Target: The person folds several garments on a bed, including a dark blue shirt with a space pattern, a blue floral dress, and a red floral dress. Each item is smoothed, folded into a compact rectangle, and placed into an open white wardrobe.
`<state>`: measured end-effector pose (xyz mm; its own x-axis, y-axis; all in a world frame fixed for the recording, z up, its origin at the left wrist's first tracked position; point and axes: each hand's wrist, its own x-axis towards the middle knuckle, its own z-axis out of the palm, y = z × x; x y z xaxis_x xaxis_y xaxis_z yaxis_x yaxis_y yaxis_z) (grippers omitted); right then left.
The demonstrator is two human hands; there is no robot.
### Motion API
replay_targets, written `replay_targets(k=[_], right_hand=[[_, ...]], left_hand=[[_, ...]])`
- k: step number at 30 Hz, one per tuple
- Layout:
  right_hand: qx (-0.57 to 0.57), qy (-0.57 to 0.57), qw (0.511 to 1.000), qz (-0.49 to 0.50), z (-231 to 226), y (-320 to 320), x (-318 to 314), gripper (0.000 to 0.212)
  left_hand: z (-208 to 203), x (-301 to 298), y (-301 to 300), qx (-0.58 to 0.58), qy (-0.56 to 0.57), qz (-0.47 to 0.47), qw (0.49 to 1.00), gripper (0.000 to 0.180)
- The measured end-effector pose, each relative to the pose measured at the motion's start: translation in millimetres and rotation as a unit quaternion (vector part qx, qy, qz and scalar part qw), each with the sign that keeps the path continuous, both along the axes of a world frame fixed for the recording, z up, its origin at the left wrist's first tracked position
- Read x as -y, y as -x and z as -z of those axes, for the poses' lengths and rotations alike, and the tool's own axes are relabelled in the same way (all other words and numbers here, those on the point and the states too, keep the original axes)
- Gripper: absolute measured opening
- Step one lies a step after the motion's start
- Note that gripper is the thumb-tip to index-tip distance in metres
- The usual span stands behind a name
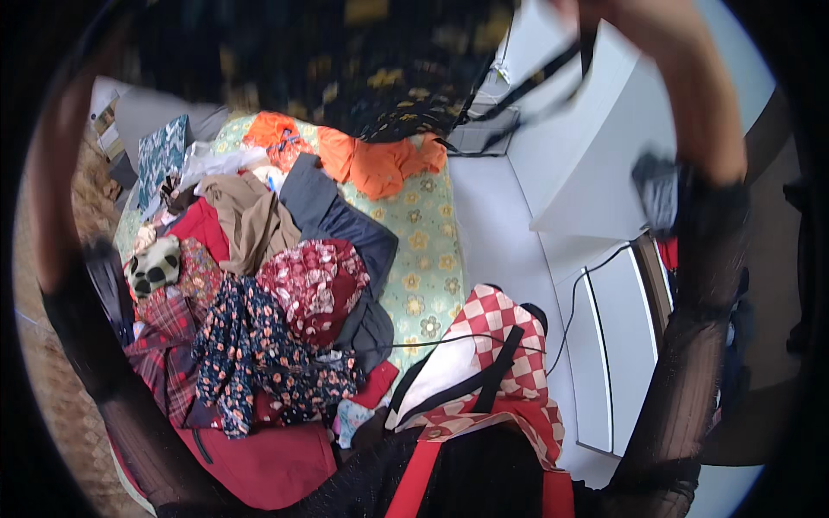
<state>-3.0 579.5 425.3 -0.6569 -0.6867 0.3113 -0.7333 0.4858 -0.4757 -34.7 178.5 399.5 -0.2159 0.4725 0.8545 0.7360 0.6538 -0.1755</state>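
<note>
we see the dark flowered cloth blurred, cut off at eleven o'clock; the right hand likewise at one.

You're looking down at a bed whose pale green sheet, printed with flowers, is showing along its right side. Toward its far end, orange clothing is lying crumpled. To your left, a heap is covering much of the sheet: dark grey cloth is stretching beside a brown garment, red cloth is peeking out, and a maroon floral bundle is bulging next to a navy floral garment. Plaid cloth is resting at the left, and a plain maroon piece is spreading nearest you.
</note>
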Motion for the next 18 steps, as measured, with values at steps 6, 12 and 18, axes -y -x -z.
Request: replay_targets(k=[6, 12, 18], right_hand=[[0.362, 0.031, 0.931, -0.047, 311.4, -62.3, 43.7, 0.030], [0.467, -0.047, 0.882, 0.039, 492.3, -108.8, 99.3, 0.031], [0.332, -0.117, 0.935, -0.047, 540.2, -137.9, 106.8, 0.033]], left_hand=[[238.2, 13.8, -110.3, 0.414, 0.299, 0.036, 0.859, 0.022], [413.2, 18.7, -158.9, 0.449, 0.403, 0.025, 0.797, 0.014], [418.5, -1.6, -153.4, 0.651, 0.500, 0.025, 0.571, 0.047]])
